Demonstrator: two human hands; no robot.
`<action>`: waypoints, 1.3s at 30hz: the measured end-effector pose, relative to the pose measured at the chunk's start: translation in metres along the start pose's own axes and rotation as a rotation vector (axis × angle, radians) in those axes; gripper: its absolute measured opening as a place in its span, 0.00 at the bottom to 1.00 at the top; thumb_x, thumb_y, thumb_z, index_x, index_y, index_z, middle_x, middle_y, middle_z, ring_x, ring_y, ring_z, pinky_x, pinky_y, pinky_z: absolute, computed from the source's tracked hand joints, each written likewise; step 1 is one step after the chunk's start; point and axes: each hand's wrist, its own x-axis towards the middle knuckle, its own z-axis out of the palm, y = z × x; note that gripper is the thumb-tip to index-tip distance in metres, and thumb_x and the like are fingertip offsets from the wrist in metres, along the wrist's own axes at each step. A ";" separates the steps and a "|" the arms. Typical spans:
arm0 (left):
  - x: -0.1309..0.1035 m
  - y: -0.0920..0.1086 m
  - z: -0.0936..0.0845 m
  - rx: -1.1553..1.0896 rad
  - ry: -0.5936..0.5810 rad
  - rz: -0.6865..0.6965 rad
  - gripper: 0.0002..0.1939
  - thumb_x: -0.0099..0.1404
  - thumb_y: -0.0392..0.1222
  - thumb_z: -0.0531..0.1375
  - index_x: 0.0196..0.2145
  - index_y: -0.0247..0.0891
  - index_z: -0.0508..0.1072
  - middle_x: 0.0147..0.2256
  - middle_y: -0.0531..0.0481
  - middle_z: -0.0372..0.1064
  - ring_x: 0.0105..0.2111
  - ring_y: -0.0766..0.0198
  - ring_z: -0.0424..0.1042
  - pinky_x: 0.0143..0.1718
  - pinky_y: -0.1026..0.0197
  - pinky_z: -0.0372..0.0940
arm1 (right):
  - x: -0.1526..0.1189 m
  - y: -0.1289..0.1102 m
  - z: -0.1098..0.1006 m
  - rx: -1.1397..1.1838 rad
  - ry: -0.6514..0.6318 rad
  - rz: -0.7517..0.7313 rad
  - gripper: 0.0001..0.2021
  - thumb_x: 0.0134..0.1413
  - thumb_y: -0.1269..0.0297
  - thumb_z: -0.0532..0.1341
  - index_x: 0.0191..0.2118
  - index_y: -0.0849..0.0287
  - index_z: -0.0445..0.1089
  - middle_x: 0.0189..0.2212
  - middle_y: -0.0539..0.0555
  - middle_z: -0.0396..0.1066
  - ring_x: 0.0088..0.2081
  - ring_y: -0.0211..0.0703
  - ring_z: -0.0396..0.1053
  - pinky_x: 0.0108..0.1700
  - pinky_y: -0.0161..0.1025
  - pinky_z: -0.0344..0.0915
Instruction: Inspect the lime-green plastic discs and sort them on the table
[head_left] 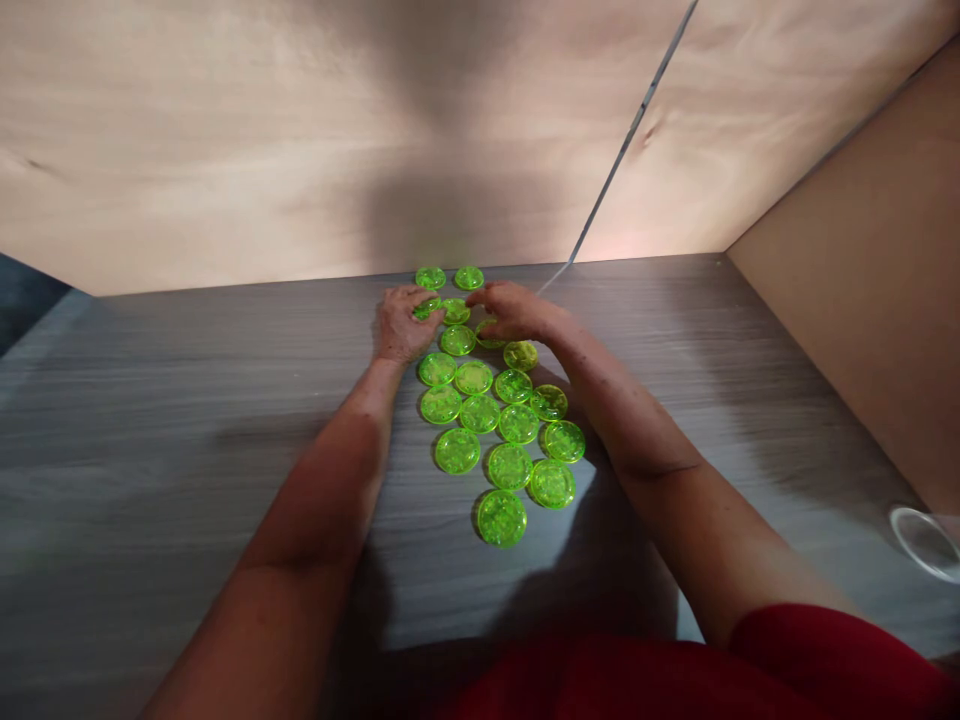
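Note:
Several translucent, glittery green discs (480, 413) lie flat in a loose cluster on the grey wood-grain table. At the cluster's far left, my left hand (403, 322) curls around one green disc (428, 308), with the fingers behind it and the thumb along its near right side. Across from it, my right hand (514, 312) hovers low with thumb and fingers apart. One disc (489, 334) is partly hidden beneath that hand. Between both hands sits another disc (456, 311), near the right fingertips.
A pale wooden panel (262, 200) rises along the table's back edge, crossed by a thin grey strip (622, 150). A brown side panel (862, 250) stands at the right. A clear round rim (926, 545) shows at the right edge.

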 end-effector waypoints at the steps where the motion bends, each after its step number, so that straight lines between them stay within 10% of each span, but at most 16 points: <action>1: 0.000 0.000 0.000 -0.003 -0.001 -0.004 0.12 0.64 0.40 0.71 0.46 0.44 0.89 0.52 0.43 0.85 0.57 0.45 0.81 0.67 0.41 0.73 | -0.001 -0.003 -0.001 0.023 0.000 -0.029 0.29 0.62 0.75 0.67 0.69 0.65 0.79 0.55 0.66 0.84 0.52 0.55 0.79 0.58 0.46 0.71; 8: 0.001 0.001 0.000 0.010 -0.003 -0.009 0.11 0.64 0.40 0.70 0.44 0.46 0.89 0.51 0.44 0.86 0.57 0.45 0.82 0.68 0.42 0.73 | -0.008 -0.030 -0.010 0.024 -0.188 -0.117 0.33 0.59 0.82 0.62 0.67 0.55 0.84 0.43 0.55 0.89 0.41 0.46 0.80 0.47 0.39 0.66; 28: 0.000 -0.003 0.001 0.003 0.009 -0.007 0.13 0.65 0.42 0.72 0.47 0.47 0.89 0.54 0.44 0.84 0.59 0.45 0.80 0.67 0.42 0.74 | -0.003 -0.025 0.000 -0.026 -0.127 -0.036 0.28 0.69 0.75 0.61 0.70 0.59 0.80 0.61 0.63 0.85 0.61 0.55 0.80 0.57 0.41 0.67; 33: 0.000 -0.005 0.001 0.007 -0.006 0.009 0.15 0.66 0.42 0.72 0.50 0.46 0.90 0.55 0.42 0.83 0.60 0.45 0.80 0.69 0.42 0.72 | 0.004 -0.016 0.008 -0.029 -0.031 -0.010 0.29 0.70 0.72 0.62 0.73 0.62 0.76 0.63 0.65 0.83 0.63 0.56 0.77 0.62 0.42 0.67; 39: 0.001 -0.007 0.004 0.021 0.002 -0.013 0.19 0.64 0.41 0.73 0.53 0.46 0.89 0.59 0.41 0.81 0.63 0.43 0.79 0.71 0.40 0.71 | 0.009 0.012 0.009 0.066 0.258 0.363 0.24 0.72 0.69 0.56 0.66 0.63 0.81 0.60 0.69 0.83 0.61 0.66 0.78 0.60 0.51 0.71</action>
